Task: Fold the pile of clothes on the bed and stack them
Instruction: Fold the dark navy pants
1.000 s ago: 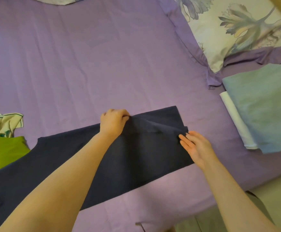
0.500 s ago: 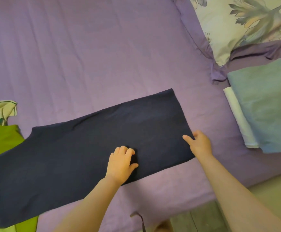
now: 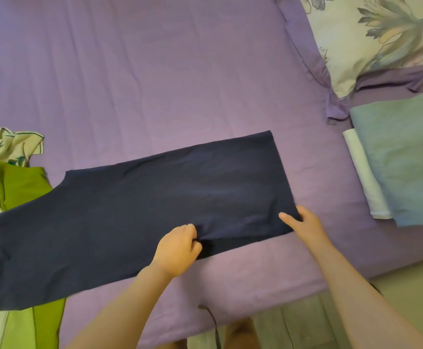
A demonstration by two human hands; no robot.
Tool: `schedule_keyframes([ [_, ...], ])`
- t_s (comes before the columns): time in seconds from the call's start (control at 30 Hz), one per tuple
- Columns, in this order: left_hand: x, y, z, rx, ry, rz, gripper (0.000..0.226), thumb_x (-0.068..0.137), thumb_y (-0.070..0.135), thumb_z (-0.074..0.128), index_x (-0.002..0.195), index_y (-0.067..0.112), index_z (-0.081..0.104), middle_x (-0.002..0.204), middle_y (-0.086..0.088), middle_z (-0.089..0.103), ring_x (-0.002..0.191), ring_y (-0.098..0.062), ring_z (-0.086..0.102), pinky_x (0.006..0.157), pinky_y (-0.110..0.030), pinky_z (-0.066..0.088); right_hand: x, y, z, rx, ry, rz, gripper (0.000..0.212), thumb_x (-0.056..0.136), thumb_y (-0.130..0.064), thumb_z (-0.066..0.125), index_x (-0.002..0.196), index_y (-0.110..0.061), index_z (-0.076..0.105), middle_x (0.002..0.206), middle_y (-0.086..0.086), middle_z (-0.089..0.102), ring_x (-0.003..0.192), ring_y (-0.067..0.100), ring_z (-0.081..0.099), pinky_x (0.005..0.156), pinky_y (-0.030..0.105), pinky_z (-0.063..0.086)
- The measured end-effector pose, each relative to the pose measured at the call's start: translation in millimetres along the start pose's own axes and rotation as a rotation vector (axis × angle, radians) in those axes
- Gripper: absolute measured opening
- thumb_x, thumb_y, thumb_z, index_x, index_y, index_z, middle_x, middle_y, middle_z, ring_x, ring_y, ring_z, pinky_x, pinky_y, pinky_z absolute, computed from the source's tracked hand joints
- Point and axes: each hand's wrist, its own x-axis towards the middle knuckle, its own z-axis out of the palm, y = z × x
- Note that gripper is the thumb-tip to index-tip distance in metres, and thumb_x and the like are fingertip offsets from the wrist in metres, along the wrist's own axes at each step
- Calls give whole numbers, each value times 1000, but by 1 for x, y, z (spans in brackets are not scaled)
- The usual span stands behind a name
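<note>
Garment: navy garment [image 3: 134,215] lies flat on the bed [image 3: 155,84].
Left hand [image 3: 177,250]: fingers pinch its near edge.
Right hand [image 3: 303,222]: fingers grip the near corner.
Advice: lift both evenly, fold away from the fingers.

Two hands: left hand [image 3: 177,248], right hand [image 3: 306,224]; one navy garment [image 3: 129,210]; one pillow [image 3: 371,39]; two folded clothes [image 3: 406,157].

My navy garment [image 3: 134,212] runs off the frame at 9 o'clock, so its far end is unseen. My left hand [image 3: 177,248] hides the cloth it pinches; my right hand [image 3: 303,222] covers the corner at 3 o'clock. The green garment [image 3: 19,182] lies partly under the navy one. The grey folded piece [image 3: 406,157] is cropped at 3 o'clock.
</note>
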Motion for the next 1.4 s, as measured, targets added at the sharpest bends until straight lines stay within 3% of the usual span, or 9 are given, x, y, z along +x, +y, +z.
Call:
schedule_keyframes([
  [0.2, 0, 5, -36, -271, 125, -146, 18, 92, 20, 37, 75, 25, 34, 64, 3, 48, 55, -13, 39, 49, -28, 28, -6, -24, -13, 169, 138, -18, 36, 87, -24, 68, 89, 12, 60, 86, 19, 66, 79, 37, 60, 75, 42, 49],
  [0.37, 0, 3, -44, -90, -12, -80, 14, 94, 25, 35, 81, 19, 38, 68, 2, 50, 60, -18, 43, 53, -31, 29, -15, -43, -22, -269, 263, -178, 50, 88, -44, 61, 70, -1, 43, 62, 12, 46, 62, 29, 41, 63, 37, 29],
  [0.43, -4, 5, -32, 33, -86, -23, 21, 94, 26, 34, 74, 17, 36, 70, 2, 47, 66, -21, 41, 58, -33, 26, -15, -31, -21, -501, 226, -126, 45, 90, -48, 57, 71, -9, 45, 68, 12, 56, 72, 34, 51, 72, 36, 29],
  [0.53, -9, 12, -8, 146, -107, 46, 23, 93, 27, 33, 72, 17, 36, 76, 4, 40, 76, -19, 37, 69, -30, 26, -8, -13, -21, -356, 56, 47, 25, 91, -35, 61, 87, -10, 59, 90, 8, 61, 90, 30, 56, 86, 41, 41],
  [0.67, -7, 13, 16, 243, -135, 12, 24, 93, 31, 35, 98, 16, 53, 102, 0, 47, 91, -19, 36, 80, -31, 30, -5, -7, -18, -198, 58, 172, 32, 92, -23, 60, 70, -1, 51, 74, 16, 50, 72, 30, 43, 65, 35, 33],
  [0.8, -12, 10, 29, 172, -227, -40, 30, 91, 34, 43, 113, 19, 59, 117, 1, 46, 110, -23, 40, 89, -33, 37, -5, -2, -12, -346, 39, 237, 26, 90, -19, 62, 95, 6, 63, 95, 21, 67, 88, 35, 60, 73, 38, 44],
  [1.0, -38, -17, 27, -548, 87, -599, 16, 93, 19, 48, 94, 12, 62, 103, -4, 54, 92, -20, 52, 78, -32, 47, -24, -43, 34, -856, 183, -126, 62, 87, -31, 67, 138, -10, 39, 137, 12, 46, 125, 32, 44, 100, 45, 40],
  [1.27, -74, -123, 2, -992, 545, -1283, 66, 87, 19, 68, 140, 0, 35, 140, -25, 35, 121, -40, 43, 96, -46, 39, -42, -111, 156, -1207, -213, -513, 59, 97, -46, 44, 148, -21, 26, 156, 3, 22, 146, 23, 14, 116, 38, 21],
  [1.4, -87, -168, -8, -1007, 680, -1392, 77, 83, 20, 73, 144, 2, 30, 146, -24, 27, 128, -41, 35, 102, -47, 35, -46, -152, 216, -1159, -388, -565, 57, 98, -41, 44, 148, -23, 26, 158, 4, 16, 145, 23, 13, 113, 40, 25],
])
